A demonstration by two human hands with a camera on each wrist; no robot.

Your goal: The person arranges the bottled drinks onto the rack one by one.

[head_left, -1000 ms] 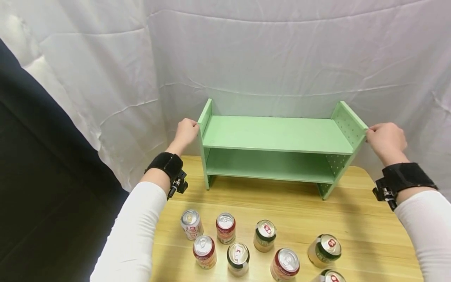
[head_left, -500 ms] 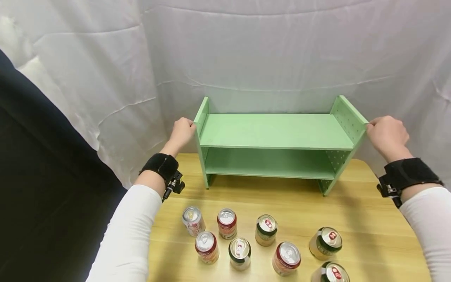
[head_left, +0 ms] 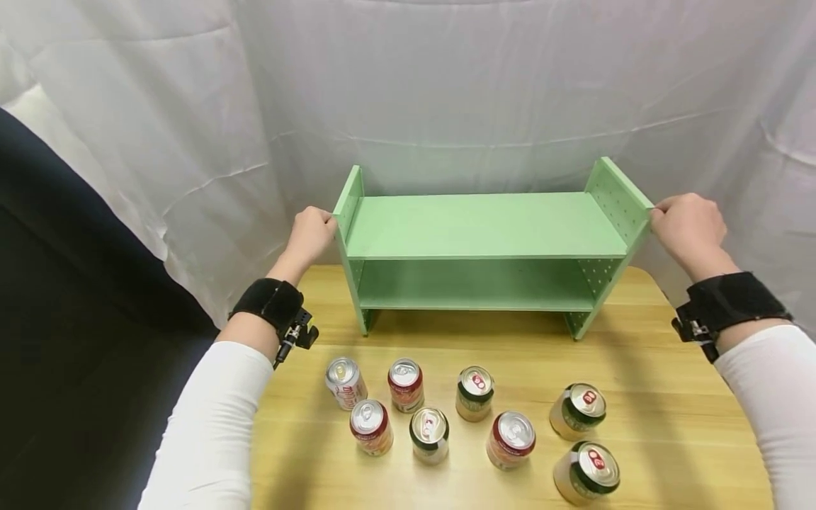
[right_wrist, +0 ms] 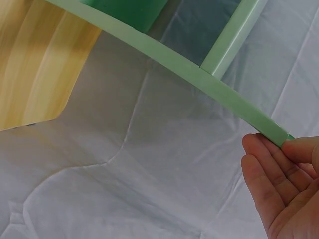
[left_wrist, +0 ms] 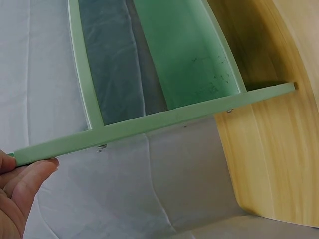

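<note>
since a second ago the green shelf [head_left: 484, 234] has slid a little toward the left of the head frame and sits slightly higher in it, and the cans [head_left: 474, 418] have drifted up from the bottom edge so that the lowest right one now shows whole; much of this may be the head camera tilting, but the two hands have kept their places on the shelf ends throughout, so it looks as though the shelf is being nudged or squared on the wooden table [head_left: 669, 397] rather than lifted, and its feet appear to rest on the top. the shelf stands in the middle of the head frame, at the table's far side against the white cloth [head_left: 446, 85]

the left hand [head_left: 310, 235] has curled fingers on the top corner of the left side panel; in the left wrist view only the fingertips [left_wrist: 22, 181] show at the lower left, touching the panel's edge. the right hand [head_left: 687, 227] grips the top corner of the right panel, and the right wrist view shows its fingers [right_wrist: 269, 174] under the panel's tip at the lower right

the thumbs and the real firmness of either grip are hidden behind the hands. the can labels are too small to read, and the back feet of the shelf are out of sight
</note>
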